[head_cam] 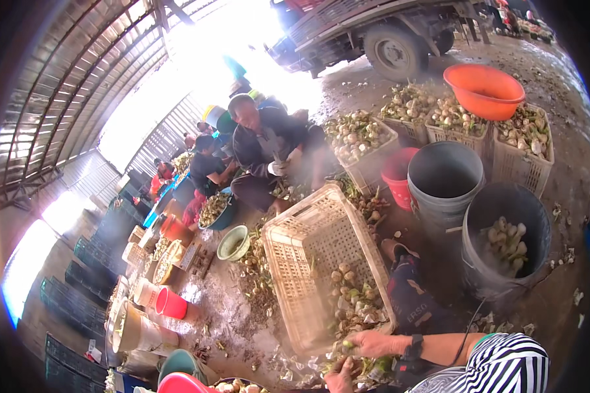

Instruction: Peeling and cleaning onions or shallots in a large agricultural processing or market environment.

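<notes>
My right hand (pixel 373 343), with a dark band on the wrist, closes around a pale bulb with a green part (pixel 347 345), perhaps garlic. Below it, near the bottom edge, is my left hand (pixel 340 377), partly cut off; what it holds is unclear. Just beyond both hands a beige plastic crate (pixel 286 255) stands tilted in the view, with bulbs and leafy trimmings (pixel 356 299) gathered at its near end. Loose peelings and green stalks lie under and around my hands.
Grey buckets (pixel 445 216), one holding bulbs, and a red bucket (pixel 397 179) stand right of my leg. Filled crates (pixel 521 157) and an orange basin (pixel 484 91) are behind them. A gloved person (pixel 265 142) sits beyond the crate. Red pail (pixel 171 303) at left.
</notes>
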{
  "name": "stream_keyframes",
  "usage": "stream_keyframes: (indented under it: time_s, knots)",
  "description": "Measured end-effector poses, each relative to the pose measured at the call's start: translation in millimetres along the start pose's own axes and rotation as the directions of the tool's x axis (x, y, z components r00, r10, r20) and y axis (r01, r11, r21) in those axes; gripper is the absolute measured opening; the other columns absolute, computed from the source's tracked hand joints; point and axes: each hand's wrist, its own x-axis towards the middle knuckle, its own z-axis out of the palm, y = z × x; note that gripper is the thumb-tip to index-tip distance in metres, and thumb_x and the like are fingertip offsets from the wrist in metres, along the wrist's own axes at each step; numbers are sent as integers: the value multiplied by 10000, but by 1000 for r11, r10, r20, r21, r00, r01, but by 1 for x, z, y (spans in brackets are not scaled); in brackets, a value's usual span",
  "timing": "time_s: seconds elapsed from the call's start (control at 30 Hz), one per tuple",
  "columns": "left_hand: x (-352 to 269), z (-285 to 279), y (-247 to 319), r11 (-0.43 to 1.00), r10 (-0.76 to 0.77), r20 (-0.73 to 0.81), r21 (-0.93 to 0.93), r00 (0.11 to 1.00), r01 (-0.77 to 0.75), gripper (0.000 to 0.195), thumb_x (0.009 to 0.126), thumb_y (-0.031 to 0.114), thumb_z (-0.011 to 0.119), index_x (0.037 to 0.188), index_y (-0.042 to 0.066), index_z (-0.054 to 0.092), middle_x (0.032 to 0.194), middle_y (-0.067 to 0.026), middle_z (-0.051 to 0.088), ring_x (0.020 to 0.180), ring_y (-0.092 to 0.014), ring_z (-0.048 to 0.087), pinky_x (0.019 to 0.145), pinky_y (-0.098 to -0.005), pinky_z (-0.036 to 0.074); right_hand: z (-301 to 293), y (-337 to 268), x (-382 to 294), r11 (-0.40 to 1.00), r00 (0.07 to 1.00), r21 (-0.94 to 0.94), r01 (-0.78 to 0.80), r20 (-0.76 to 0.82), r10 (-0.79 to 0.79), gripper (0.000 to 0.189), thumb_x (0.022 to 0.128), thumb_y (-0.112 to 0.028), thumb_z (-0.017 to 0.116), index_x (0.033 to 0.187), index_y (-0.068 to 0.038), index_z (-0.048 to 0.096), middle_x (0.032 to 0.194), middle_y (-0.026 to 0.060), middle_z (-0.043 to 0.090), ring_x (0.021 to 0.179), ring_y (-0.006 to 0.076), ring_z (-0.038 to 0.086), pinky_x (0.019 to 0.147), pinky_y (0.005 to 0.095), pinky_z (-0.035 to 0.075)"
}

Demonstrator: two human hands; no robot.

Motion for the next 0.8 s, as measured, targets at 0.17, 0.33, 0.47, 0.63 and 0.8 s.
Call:
stream_keyframes:
  time_s: [0.17,0.33,0.47,0.63,0.8]
  knots:
    - [0,2,4,1000,5,-24,28,1000,-4,255,817,-13,595,1071,-29,600,941,-92,631,802,-169,622,662,-292,530,13,-2,-15,1000,996,27,11,-90,-8,291,912,-268,573,1094,-47,623,930,129,640,890,209,619,796,344,472]
    - [-5,8,1,999,-6,-7,48,1000,6,242,823,0,608,1062,-30,604,934,-91,633,792,-163,623,659,-288,533,14,-9,-25,984,991,-173,47,-114,-68,275,922,-280,573,1071,-57,632,882,127,643,829,221,618,750,337,474]
    - [-12,9,-2,998,-23,3,61,1000,23,232,827,11,619,1055,-31,606,928,-89,634,784,-158,623,657,-285,534,0,-23,-23,994,972,108,-18,-233,43,290,950,-304,561,1061,-46,635,833,118,646,821,197,646,715,343,497]
    - [-20,8,-10,996,-52,29,79,998,50,222,833,25,632,1047,-33,610,921,-88,637,773,-152,624,654,-281,537,-32,1,-3,797,923,586,146,-370,104,298,973,-313,547,1113,-54,587,836,38,640,778,149,641,690,314,520]
    - [-20,7,4,989,-47,105,147,993,32,214,839,38,645,1038,-34,613,913,-87,639,763,-146,625,650,-277,539,-53,3,13,5,988,999,49,-49,147,440,926,-355,572,1242,-51,538,1209,92,621,1087,217,606,939,360,504]
